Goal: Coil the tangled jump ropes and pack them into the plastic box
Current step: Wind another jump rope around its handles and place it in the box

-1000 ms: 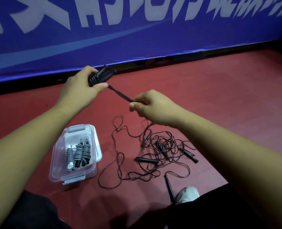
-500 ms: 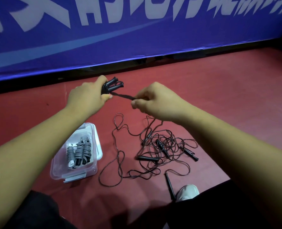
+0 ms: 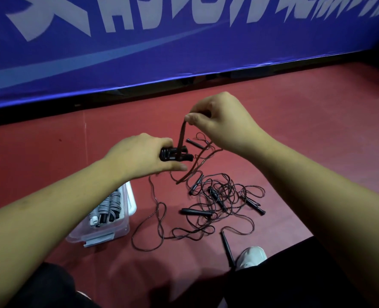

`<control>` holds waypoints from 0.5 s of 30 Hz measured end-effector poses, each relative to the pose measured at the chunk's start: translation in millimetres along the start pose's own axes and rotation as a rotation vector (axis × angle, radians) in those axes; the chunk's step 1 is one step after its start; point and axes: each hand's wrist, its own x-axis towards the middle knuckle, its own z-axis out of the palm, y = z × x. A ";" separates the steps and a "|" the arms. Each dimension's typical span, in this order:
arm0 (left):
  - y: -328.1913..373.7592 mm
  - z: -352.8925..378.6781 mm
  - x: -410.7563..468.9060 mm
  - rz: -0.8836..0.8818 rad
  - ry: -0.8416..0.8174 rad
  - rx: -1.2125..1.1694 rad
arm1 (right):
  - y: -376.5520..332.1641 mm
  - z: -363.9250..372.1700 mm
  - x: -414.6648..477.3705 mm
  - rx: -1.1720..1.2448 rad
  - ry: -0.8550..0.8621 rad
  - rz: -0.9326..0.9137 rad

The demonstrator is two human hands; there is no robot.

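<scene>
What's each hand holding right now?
Left hand: closed, gripping the bundled black handles.
Right hand: closed, pinching the rope above them.

The left hand point(image 3: 144, 156) grips a black coiled bundle point(image 3: 176, 154), and the right hand point(image 3: 219, 121) pinches a rope strand point(image 3: 181, 134) raised above it. On the red floor point(image 3: 306, 130) below lie tangled jump ropes point(image 3: 219, 196); the plastic box point(image 3: 126, 225), holding grey coils point(image 3: 109, 206), sits partly behind the left forearm.
</scene>
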 end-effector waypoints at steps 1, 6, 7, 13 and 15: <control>1.9 -0.4 -1.0 0.024 0.017 0.012 | 0.2 0.1 1.0 -0.007 0.007 -0.005; 4.8 -3.0 -5.4 0.185 0.068 -0.046 | 9.5 0.4 6.4 -0.008 0.029 0.000; 5.8 -3.9 -7.2 0.214 0.068 -0.062 | 11.8 0.7 7.0 -0.009 0.028 0.000; 7.3 -2.8 -14.8 0.245 0.121 -0.303 | 23.0 2.0 11.2 0.025 -0.004 0.031; 7.8 -4.7 -14.8 0.209 0.178 -0.413 | 29.9 3.2 11.5 0.038 -0.022 0.050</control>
